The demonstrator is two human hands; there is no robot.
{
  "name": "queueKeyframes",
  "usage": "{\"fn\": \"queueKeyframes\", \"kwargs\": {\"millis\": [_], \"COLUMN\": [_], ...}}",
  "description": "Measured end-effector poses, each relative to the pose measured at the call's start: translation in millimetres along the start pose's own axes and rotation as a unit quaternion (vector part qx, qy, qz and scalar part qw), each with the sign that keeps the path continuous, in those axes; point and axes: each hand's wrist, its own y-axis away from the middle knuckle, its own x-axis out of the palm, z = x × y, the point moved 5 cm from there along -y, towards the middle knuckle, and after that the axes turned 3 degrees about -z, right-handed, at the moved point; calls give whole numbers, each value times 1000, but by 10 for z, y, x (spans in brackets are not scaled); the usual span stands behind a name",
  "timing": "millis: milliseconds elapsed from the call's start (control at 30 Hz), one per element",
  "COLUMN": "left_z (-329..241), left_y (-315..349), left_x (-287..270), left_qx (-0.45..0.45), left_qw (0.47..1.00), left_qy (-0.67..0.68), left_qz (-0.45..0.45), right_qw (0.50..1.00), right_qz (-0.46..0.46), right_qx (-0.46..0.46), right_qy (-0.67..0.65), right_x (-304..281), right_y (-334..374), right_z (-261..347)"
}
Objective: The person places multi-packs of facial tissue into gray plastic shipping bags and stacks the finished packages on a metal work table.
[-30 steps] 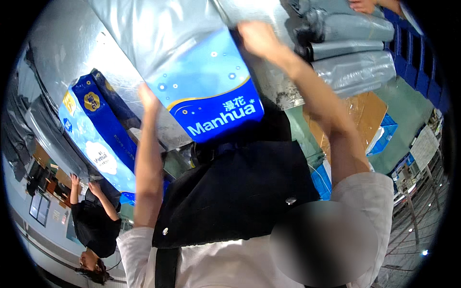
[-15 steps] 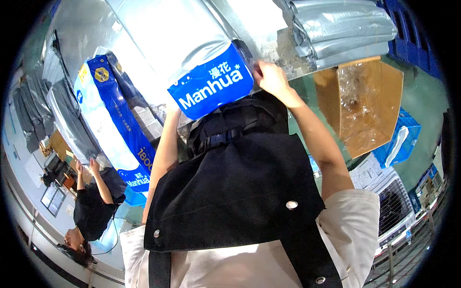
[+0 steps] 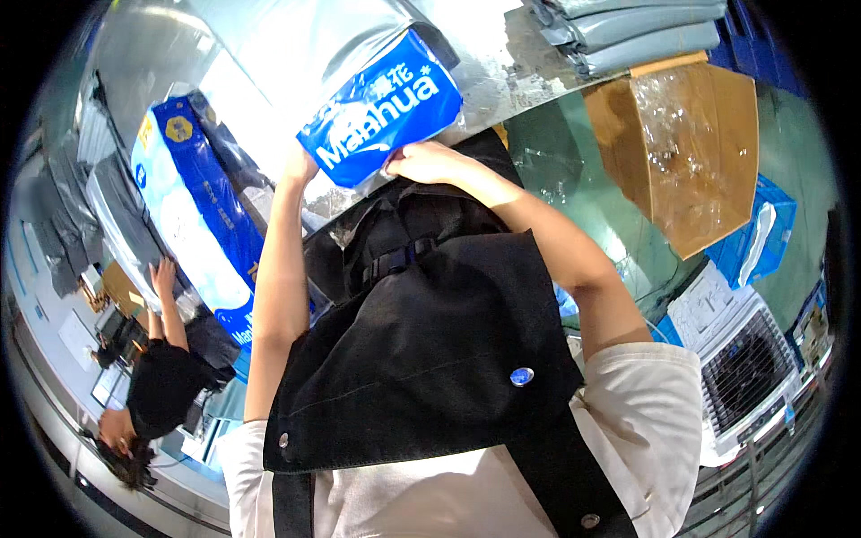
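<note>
Head view, blue package: sitting at the table's edge toward twelve o'clock.
Left hand: you're touching its eight-o'clock side, grip unclear.
Right hand: you're curling fingers at its six-o'clock edge, grip unclear.
Carton: standing open at two o'clock.

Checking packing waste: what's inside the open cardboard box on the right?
Crumpled clear plastic shows inside the cardboard box. Anything beneath the plastic is covered, so I can't tell whether something else is in there.
</note>
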Motion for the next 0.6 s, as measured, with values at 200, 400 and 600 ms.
{"fn": "queueKeyframes", "kwargs": {"millis": [200,400,600], "left_z": [-362,-455,-959], "left_y": [313,487,747], "left_x": [85,11,294], "left_qx": [-117,-112,-229], "left_qw": [981,979,965], "left_qy": [-154,-161,-122], "left_qz": [2,-58,44], "right_qw": [995,949,960], "right_qz": [-89,-205,-259], "right_qx": [-8,-177,-47], "right_qy": [49,162,94], "right_x": [-405,-549,-882], "right_y": [-535,-871,-606], "right_z": [530,948,176]}}
